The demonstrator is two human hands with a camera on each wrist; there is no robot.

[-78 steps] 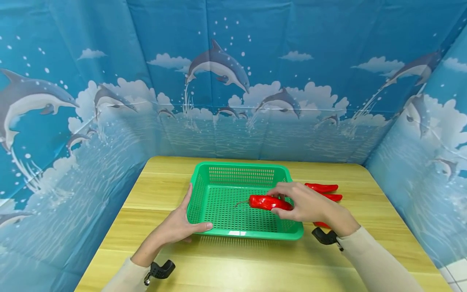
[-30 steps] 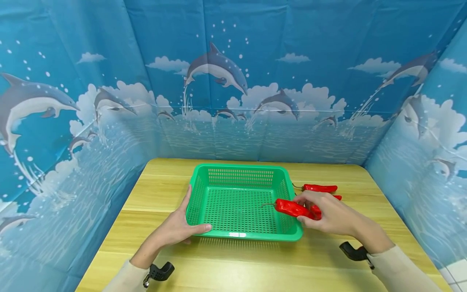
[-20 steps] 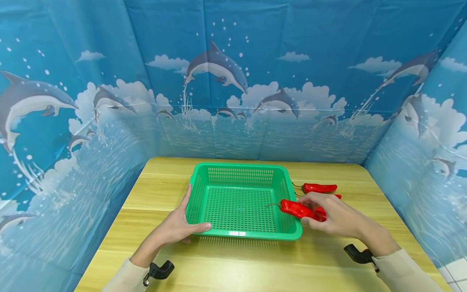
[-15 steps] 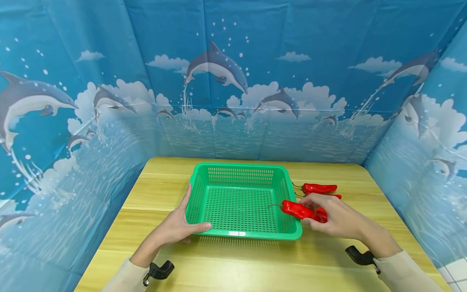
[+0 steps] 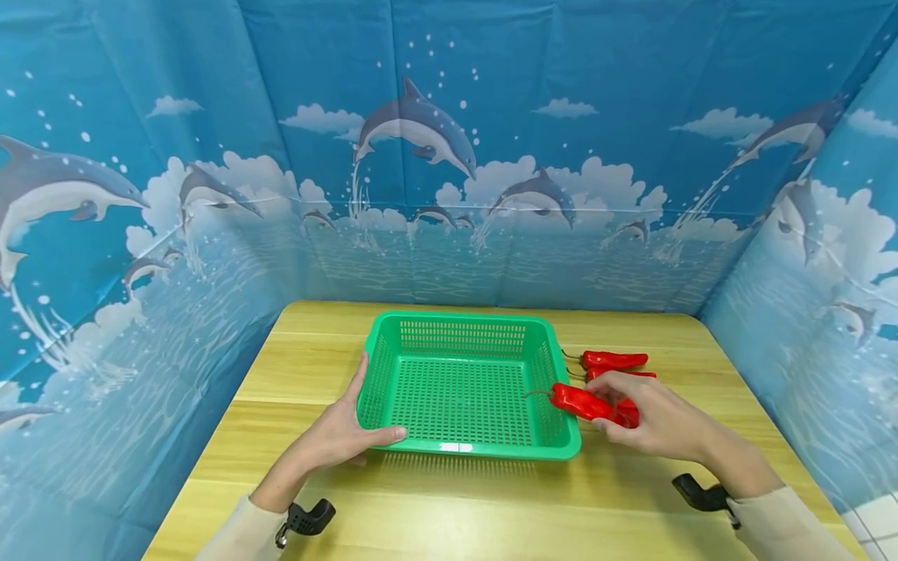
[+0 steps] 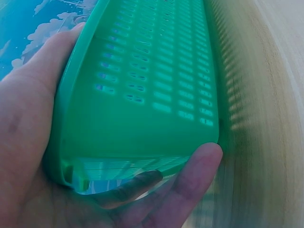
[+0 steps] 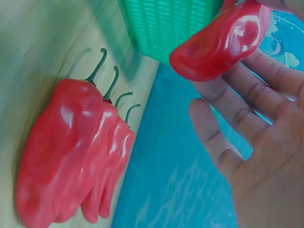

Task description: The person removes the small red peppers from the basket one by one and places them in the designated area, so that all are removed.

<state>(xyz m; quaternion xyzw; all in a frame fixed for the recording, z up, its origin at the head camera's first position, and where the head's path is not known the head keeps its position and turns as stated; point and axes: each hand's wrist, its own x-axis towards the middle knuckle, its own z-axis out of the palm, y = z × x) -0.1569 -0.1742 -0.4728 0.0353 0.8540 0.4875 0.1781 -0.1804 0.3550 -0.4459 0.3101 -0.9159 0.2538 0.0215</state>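
A green perforated plastic basket (image 5: 459, 397) stands on the table, with nothing lying in it. My left hand (image 5: 338, 432) grips its near left corner, thumb over the rim; the left wrist view shows the fingers (image 6: 183, 187) reaching round the outside and underside. Between thumb and fingertips, my right hand (image 5: 655, 413) pinches a red pepper (image 5: 578, 401) by its far end. The pepper hangs just above the right rim, its thin stem pointing left over the basket. The right wrist view has that pepper (image 7: 223, 45) at the top, clear of the table.
Several more red peppers (image 7: 57, 142) lie side by side on the wooden table (image 5: 449, 514) right of the basket, stems toward it. My right hand partly covers them in the head view. A blue dolphin-print curtain (image 5: 449, 257) encloses the back and sides.
The right hand has carried the pepper rightward, from over the middle of the basket to its right rim, slowing lately. Left hand and basket have stayed put.
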